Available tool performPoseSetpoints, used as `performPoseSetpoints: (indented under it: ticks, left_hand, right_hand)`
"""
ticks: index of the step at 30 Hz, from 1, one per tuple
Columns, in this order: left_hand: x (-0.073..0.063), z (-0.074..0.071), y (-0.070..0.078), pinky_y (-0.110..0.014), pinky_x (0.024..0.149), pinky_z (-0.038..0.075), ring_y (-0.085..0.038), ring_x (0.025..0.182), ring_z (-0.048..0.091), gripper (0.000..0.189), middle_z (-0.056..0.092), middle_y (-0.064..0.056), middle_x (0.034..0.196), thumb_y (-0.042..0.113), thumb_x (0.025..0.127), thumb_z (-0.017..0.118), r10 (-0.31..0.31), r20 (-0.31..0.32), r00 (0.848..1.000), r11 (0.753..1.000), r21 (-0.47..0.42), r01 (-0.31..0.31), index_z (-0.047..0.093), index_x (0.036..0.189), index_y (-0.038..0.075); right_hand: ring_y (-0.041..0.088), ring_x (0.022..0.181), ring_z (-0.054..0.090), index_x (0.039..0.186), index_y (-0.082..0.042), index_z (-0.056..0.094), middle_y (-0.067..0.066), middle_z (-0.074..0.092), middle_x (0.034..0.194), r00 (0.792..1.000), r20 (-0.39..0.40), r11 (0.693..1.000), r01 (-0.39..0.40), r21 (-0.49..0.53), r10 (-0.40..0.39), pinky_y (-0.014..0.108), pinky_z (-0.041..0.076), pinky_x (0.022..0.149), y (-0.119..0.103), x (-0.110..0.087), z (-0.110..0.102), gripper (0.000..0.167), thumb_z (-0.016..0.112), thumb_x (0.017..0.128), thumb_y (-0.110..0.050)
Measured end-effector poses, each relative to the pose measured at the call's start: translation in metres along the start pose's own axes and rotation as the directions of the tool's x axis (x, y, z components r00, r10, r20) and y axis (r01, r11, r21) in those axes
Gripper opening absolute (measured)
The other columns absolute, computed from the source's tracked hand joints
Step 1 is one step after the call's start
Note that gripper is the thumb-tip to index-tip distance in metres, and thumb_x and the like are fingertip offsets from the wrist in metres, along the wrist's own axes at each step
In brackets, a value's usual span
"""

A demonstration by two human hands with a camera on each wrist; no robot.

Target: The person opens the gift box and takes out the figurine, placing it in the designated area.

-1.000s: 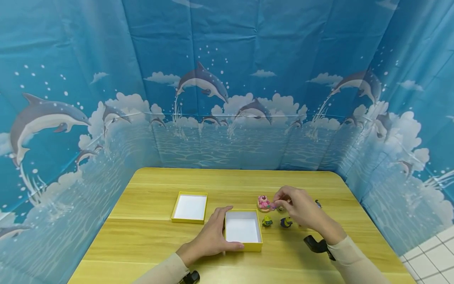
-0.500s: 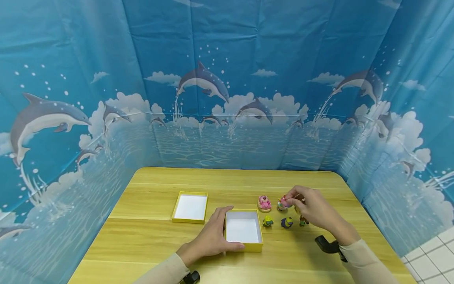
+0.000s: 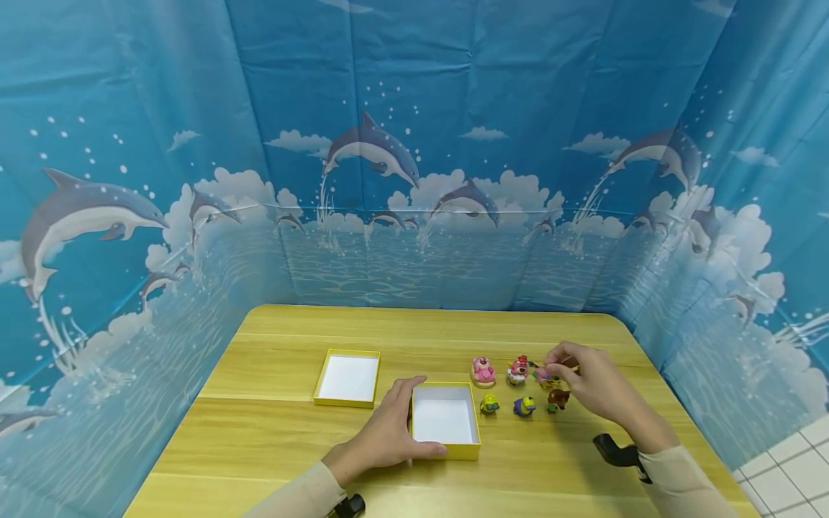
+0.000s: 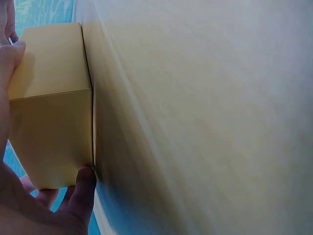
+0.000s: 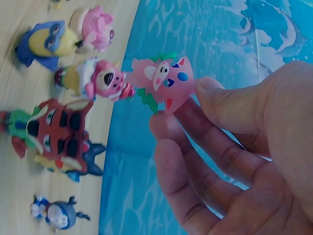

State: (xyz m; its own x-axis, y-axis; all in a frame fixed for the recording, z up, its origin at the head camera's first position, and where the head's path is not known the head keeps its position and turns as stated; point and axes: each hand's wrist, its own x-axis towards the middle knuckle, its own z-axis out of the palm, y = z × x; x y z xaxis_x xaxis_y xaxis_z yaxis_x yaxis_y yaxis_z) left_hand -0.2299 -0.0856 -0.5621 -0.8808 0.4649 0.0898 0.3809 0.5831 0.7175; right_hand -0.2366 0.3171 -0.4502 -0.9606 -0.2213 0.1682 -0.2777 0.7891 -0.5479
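My left hand [image 3: 388,428] holds the yellow open-topped box [image 3: 461,452] at its left side, thumb on the near wall and fingers toward the far corner. The box's white inside shows bare. In the right wrist view, thumb and fingers of my right hand [image 5: 234,156] pinch a small pink cat-like figurine [image 5: 164,78] with green at its neck, raised off the table. Nearby stand a pink bear with a red top [image 3: 518,369], a red-brown fox-like figurine [image 5: 63,129] and a blue minion figurine [image 5: 44,43]. A figurine behind the fox is partly hidden.
A shallow yellow lid [image 3: 347,378], white inside, lies left of the box on the wooden table [image 3: 259,439]. Between box and right hand are a seated pink bear [image 3: 482,372] and a yellow-green figurine [image 3: 489,403]. A small dark-blue figurine [image 5: 61,213] stands apart. Dolphin-print curtains [image 3: 414,266] surround the table.
My right hand has moved right over the figurines with the pink figurine still pinched, uncovering the red-topped bear and the fox-like one. The left hand and box have stayed put.
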Motion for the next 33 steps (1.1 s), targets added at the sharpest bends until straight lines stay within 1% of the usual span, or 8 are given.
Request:
performPoseSetpoints:
  ticks: [4, 7, 16, 26, 33]
  left_hand:
    - [0.0, 0.0, 0.001, -0.056, 0.12, 0.057, -0.026, 0.147, 0.059, 0.131, 0.05, -0.01, 0.173, 0.074, 0.083, 0.098, -0.003, 0.0, 1.0, 1.0, -0.004, 0.003, 0.032, 0.183, 0.02]
    - [0.0, 0.0, 0.001, -0.057, 0.121, 0.056, -0.027, 0.148, 0.058, 0.131, 0.049, -0.01, 0.174, 0.074, 0.083, 0.098, -0.005, 0.001, 1.0, 1.0, -0.006, 0.005, 0.032, 0.183, 0.02]
    - [0.001, 0.0, 0.0, -0.056, 0.119, 0.057, -0.025, 0.146, 0.058, 0.131, 0.049, -0.01, 0.174, 0.074, 0.084, 0.097, -0.009, 0.008, 1.0, 1.0, -0.007, 0.009, 0.031, 0.183, 0.02]
    - [0.0, -0.001, 0.002, -0.058, 0.123, 0.055, -0.027, 0.151, 0.057, 0.131, 0.048, -0.01, 0.175, 0.073, 0.084, 0.098, -0.004, 0.004, 1.0, 1.0, -0.015, 0.004, 0.031, 0.183, 0.02]
    - [-0.001, -0.001, 0.003, -0.059, 0.123, 0.055, -0.028, 0.152, 0.057, 0.131, 0.049, -0.01, 0.175, 0.073, 0.084, 0.098, -0.007, 0.003, 1.0, 1.0, -0.014, 0.007, 0.031, 0.183, 0.019]
  right_hand:
    - [0.028, 0.097, 0.081, 0.112, -0.01, 0.078, -0.002, 0.085, 0.102, 1.0, -0.027, 1.0, -0.004, -0.025, 0.003, 0.029, 0.052, 0.067, 0.009, -0.003, -0.003, 0.008, 0.072, 0.116, -0.01]
    - [0.033, 0.1, 0.082, 0.111, -0.011, 0.079, -0.001, 0.085, 0.103, 0.999, -0.038, 0.999, -0.008, -0.035, 0.007, 0.029, 0.052, 0.067, 0.015, -0.005, -0.005, 0.008, 0.073, 0.116, -0.01]
    - [0.031, 0.101, 0.082, 0.112, -0.01, 0.08, 0.003, 0.085, 0.105, 0.997, -0.07, 0.996, -0.05, -0.071, 0.045, 0.031, 0.054, 0.068, 0.033, -0.011, -0.01, 0.007, 0.074, 0.115, -0.01]
    - [0.034, 0.098, 0.082, 0.112, -0.007, 0.08, 0.01, 0.086, 0.106, 0.992, -0.115, 0.991, -0.057, -0.119, 0.044, 0.031, 0.052, 0.067, 0.055, -0.016, -0.012, 0.005, 0.075, 0.113, -0.006]
    - [0.03, 0.093, 0.08, 0.109, -0.005, 0.079, 0.01, 0.085, 0.102, 0.993, -0.098, 0.99, -0.075, -0.122, 0.063, 0.03, 0.05, 0.065, 0.071, -0.018, -0.012, 0.005, 0.075, 0.112, -0.004]
